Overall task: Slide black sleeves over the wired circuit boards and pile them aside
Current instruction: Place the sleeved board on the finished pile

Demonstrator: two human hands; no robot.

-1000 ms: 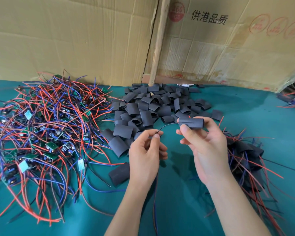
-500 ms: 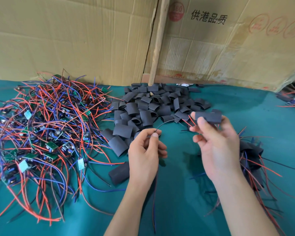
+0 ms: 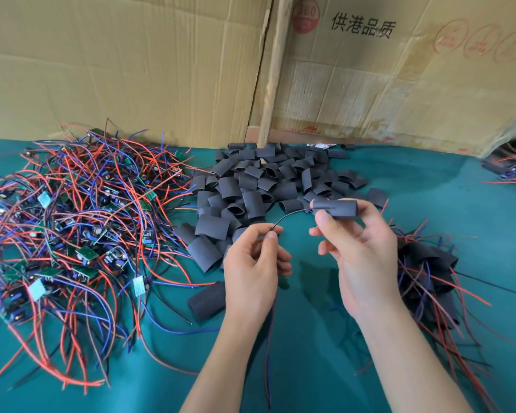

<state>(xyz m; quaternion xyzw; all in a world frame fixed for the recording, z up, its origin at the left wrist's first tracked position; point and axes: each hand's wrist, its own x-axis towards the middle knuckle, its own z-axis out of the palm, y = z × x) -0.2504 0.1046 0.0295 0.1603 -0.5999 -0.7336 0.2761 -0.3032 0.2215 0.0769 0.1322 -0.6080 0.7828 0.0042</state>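
Note:
My right hand (image 3: 358, 251) pinches a black sleeve (image 3: 338, 207) between thumb and fingers, held level above the table. My left hand (image 3: 255, 263) pinches a thin dark wire (image 3: 289, 215) that arcs up to the sleeve's left end; more wires hang below that hand. The board at the wire's end is hidden. A heap of loose black sleeves (image 3: 268, 186) lies behind my hands. To the left sprawls a tangle of red and blue wired circuit boards (image 3: 72, 222). On the right lies a pile of sleeved boards (image 3: 426, 272) with wires sticking out.
Everything sits on a teal cloth (image 3: 340, 368). Cardboard boxes (image 3: 131, 64) wall off the back, with a wooden stick (image 3: 270, 84) leaning between them. One loose sleeve (image 3: 207, 301) lies just left of my left wrist. More wired parts (image 3: 513, 171) show at the far right edge.
My right hand swung right with the sleeve, away from the left hand, then came back left to the wire's end. The left hand kept its pinch on the wire and hardly moved.

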